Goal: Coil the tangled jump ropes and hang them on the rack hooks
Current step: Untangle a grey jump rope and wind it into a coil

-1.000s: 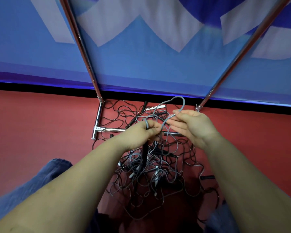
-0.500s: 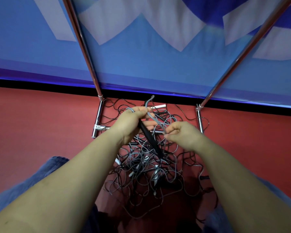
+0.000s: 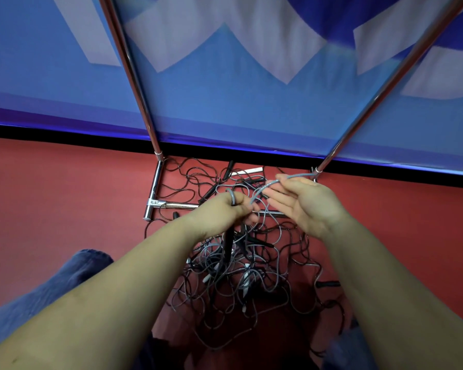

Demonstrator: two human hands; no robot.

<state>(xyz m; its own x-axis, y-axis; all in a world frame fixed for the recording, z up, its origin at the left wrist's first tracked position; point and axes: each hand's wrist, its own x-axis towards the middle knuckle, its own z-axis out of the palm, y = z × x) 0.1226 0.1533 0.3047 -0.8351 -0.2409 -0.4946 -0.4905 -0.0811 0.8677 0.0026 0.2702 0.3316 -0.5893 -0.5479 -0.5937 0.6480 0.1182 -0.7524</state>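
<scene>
A tangle of grey and black jump ropes (image 3: pixel 251 279) lies on the red floor at the foot of a chrome rack (image 3: pixel 155 188). My left hand (image 3: pixel 222 212) grips a black handle (image 3: pixel 228 244) that hangs down from the fist, with a loop of grey rope (image 3: pixel 233 197) wrapped over its fingers. My right hand (image 3: pixel 302 204) is held palm up just to the right, its fingers fairly straight, and the grey rope (image 3: pixel 262 189) runs across its fingertips up to the thumb. The rack's hooks are out of view.
Two chrome rack poles (image 3: pixel 134 76) (image 3: pixel 385 86) rise in front of a blue and white wall banner (image 3: pixel 238 76). The rack's base bar (image 3: pixel 182 206) crosses the floor under the ropes. My knees in blue trousers (image 3: pixel 51 289) flank the pile.
My right hand rose and opened from a pinch low at the pile, drawing the grey rope up and right. My left hand dropped slightly, the black handle now hanging straight down.
</scene>
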